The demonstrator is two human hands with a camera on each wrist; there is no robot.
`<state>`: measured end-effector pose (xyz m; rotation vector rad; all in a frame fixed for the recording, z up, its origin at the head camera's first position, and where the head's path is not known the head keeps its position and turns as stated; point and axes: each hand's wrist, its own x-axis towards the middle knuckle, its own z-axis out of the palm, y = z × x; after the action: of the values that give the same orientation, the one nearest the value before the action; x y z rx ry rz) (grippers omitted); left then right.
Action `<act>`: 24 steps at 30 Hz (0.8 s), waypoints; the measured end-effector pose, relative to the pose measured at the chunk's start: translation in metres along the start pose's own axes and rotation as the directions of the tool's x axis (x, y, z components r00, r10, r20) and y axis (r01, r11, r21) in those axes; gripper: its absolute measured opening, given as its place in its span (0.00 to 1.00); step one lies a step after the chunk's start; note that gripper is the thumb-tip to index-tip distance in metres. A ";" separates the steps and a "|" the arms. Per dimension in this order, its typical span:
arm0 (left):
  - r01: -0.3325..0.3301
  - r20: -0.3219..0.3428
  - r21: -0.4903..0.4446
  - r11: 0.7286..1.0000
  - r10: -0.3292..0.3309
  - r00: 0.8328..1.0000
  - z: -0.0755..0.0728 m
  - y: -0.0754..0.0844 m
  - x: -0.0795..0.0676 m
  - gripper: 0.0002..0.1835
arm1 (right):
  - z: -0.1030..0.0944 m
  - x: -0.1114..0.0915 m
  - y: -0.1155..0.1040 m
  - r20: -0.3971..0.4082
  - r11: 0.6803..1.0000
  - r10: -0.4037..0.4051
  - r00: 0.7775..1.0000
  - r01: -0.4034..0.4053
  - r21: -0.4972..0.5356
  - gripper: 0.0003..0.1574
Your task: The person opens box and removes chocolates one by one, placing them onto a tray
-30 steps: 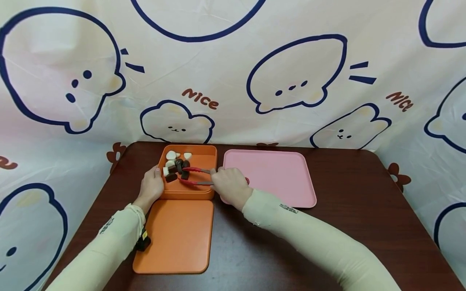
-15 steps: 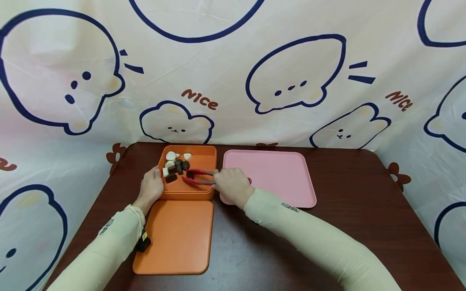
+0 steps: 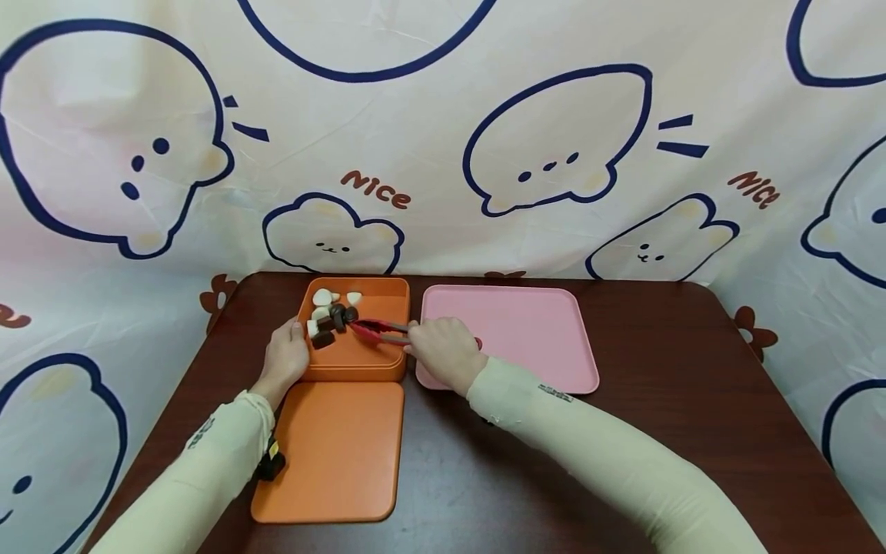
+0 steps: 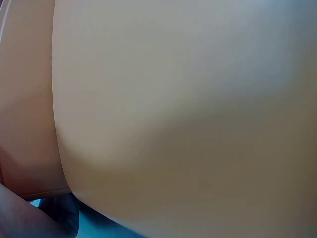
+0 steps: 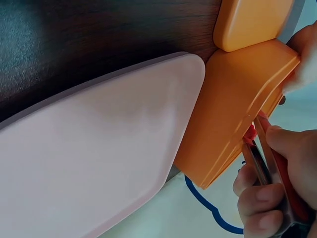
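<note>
My right hand (image 3: 444,352) grips a pair of tongs (image 3: 383,331) with red tips, reaching over the orange box (image 3: 388,288). The tips are close together inside the box, beside a cluster of dark brown pieces (image 3: 337,317); whether a piece sits between them I cannot tell. Several white pieces (image 3: 322,297) lie along the box's left side. My left hand (image 3: 286,355) holds the box at its left wall, thumb at the rim. In the right wrist view, fingers and thumb squeeze the tongs' handles (image 5: 277,173).
A pink tray (image 3: 519,331) stands right of the box, partly behind my right hand. An orange lid (image 3: 332,454) lies flat in front of the box, nearer me. The dark wooden table (image 3: 651,369) backs onto a patterned cloth (image 3: 443,154).
The tongs have drawn away from the dark pieces at the left and their tips have come together. A dark piece seen between the tips earlier is now hidden. The left hand stays.
</note>
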<state>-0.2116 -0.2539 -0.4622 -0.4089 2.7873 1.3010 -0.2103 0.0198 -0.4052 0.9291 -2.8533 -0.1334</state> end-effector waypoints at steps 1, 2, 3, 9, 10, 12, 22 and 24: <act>-0.002 -0.003 0.000 1.000 0.002 1.000 0.000 0.000 0.000 0.33 | 0.000 0.000 0.000 0.001 1.000 0.003 1.000 -0.003 0.017 0.20; -0.004 -0.002 -0.001 1.000 0.004 1.000 0.000 0.000 0.000 0.33 | -0.001 0.000 0.001 0.002 0.999 0.008 1.000 -0.008 0.036 0.20; -0.007 -0.002 -0.001 1.000 0.007 1.000 0.000 0.000 0.000 0.33 | -0.001 0.000 0.001 0.006 0.998 0.012 1.000 -0.013 0.056 0.20; -0.001 0.008 -0.003 1.000 0.001 1.000 0.000 0.000 -0.001 0.33 | 0.000 -0.002 0.002 0.041 0.987 0.041 0.998 -0.047 0.151 0.19; 0.001 0.006 -0.002 1.000 -0.001 1.000 0.000 0.000 -0.001 0.33 | 0.000 -0.003 0.003 0.046 0.984 0.048 0.998 -0.055 0.168 0.20; 0.002 0.004 0.002 1.000 -0.002 1.000 0.000 0.000 -0.001 0.33 | 0.000 -0.005 0.005 0.058 0.975 0.061 0.996 -0.072 0.212 0.19; 0.008 0.036 -0.010 1.000 -0.007 0.999 -0.001 0.001 -0.001 0.32 | -0.002 -0.019 0.020 0.039 0.923 0.109 0.993 -0.116 0.368 0.17; 0.008 0.039 -0.008 1.000 -0.007 0.999 -0.001 0.001 -0.001 0.32 | -0.003 -0.021 0.023 0.031 0.913 0.115 0.993 -0.118 0.390 0.17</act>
<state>-0.2112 -0.2541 -0.4608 -0.3893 2.7467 1.3048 -0.2067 0.0510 -0.4018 0.8105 -2.9886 0.4655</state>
